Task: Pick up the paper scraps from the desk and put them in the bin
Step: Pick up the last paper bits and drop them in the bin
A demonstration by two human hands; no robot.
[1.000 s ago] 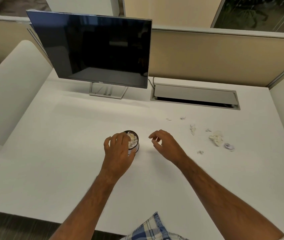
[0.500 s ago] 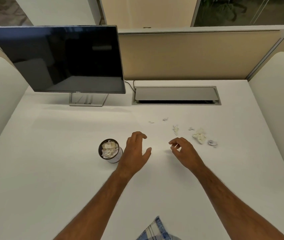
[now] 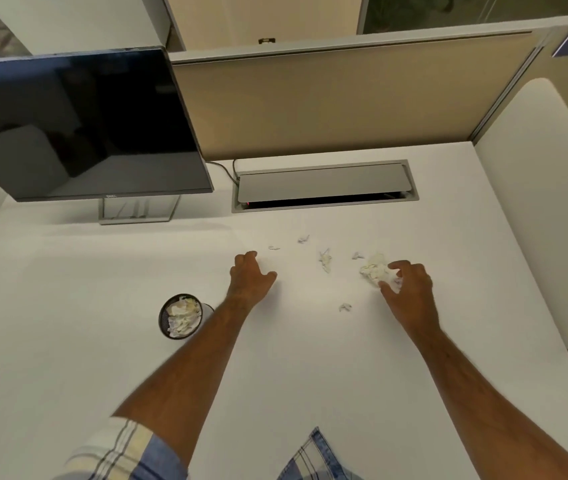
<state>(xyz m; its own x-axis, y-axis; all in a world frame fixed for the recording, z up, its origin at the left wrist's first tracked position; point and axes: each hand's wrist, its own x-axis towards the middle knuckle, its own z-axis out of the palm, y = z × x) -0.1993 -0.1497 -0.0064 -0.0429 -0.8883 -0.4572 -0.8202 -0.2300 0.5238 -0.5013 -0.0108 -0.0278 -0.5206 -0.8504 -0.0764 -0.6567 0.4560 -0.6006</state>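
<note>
A small round dark mesh bin point(image 3: 163, 317) stands on the white desk point(image 3: 67, 271), holding crumpled paper. Several white paper scraps lie to its right: a large crumpled wad point(image 3: 374, 268), a torn strip point(image 3: 325, 259), a small bit point(image 3: 344, 307) and tiny bits point(image 3: 304, 239) farther back. My right hand point(image 3: 410, 285) curls around the right side of the large wad, fingers apart and touching it. Right of the bin, my left hand point(image 3: 249, 277) rests open on the desk, holding nothing.
A dark monitor point(image 3: 78, 123) on a metal stand stands at the back left. A grey cable hatch point(image 3: 324, 183) is set in the desk at the back. Beige partition panels point(image 3: 327, 98) close the rear and white panels the sides.
My left hand has left the bin and moved right onto the bare desk. My right hand has reached right to the large wad. The camera has swung right.
</note>
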